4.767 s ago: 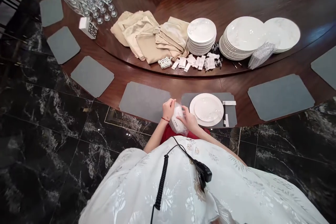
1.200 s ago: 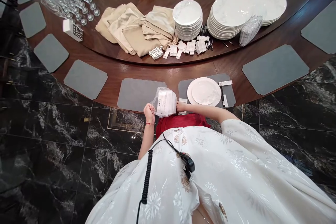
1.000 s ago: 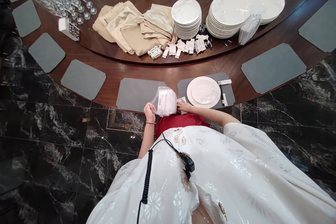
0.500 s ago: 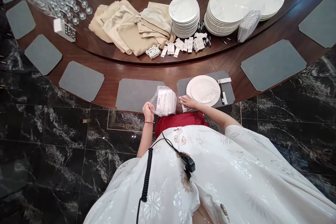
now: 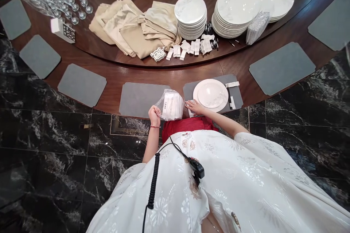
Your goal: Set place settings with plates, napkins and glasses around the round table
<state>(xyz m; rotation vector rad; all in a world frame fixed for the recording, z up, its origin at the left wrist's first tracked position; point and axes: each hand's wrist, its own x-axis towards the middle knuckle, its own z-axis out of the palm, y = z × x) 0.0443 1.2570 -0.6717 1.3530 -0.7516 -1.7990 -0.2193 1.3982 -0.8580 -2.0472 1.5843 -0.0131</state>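
The left hand (image 5: 154,115) grip is clamped on the bagged packets (image 5: 170,105), holding them clear while the right hand (image 5: 194,107) lies open beside the plate (image 5: 196,96).

The clear plastic packet (image 5: 170,105) carries a small column of dark printed characters (image 5: 166,109) with finer lines of print (image 5: 171,107) beside it, all too small to read. The white box (image 5: 62,31) bears a black lattice panel (image 5: 68,32), perhaps stylised characters, but illegible too.

Left hand (image 5: 154,114) gripping plastic-wrapped white packet (image 5: 171,105), right hand (image 5: 194,106) beside white plate (image 5: 210,94)
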